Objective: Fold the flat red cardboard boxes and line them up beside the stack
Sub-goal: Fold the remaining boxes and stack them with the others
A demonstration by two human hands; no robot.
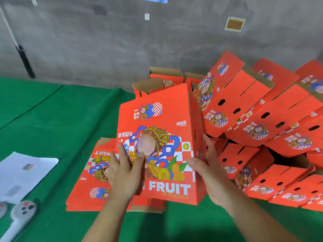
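Red printed cardboard box (pixel 158 145), partly opened into a tube with its picture face toward the camera, stands tilted above the low stack of flat red box blanks (pixel 87 182) on the green felt table cover (pixel 43 119), probably so its walls can be squared before the flaps close. The left hand (pixel 125 173) lies flat on the front panel, fingers spread, steadying it. The right hand (pixel 204 165) clasps the right corner, thumb on the front and fingers along the side wall, apparently pushing that wall outward. Both forearms reach up from the bottom edge. To the right, leaning rows of folded red boxes (pixel 262 119) crowd close; white paper sheets (pixel 22 175) lie well to the left.
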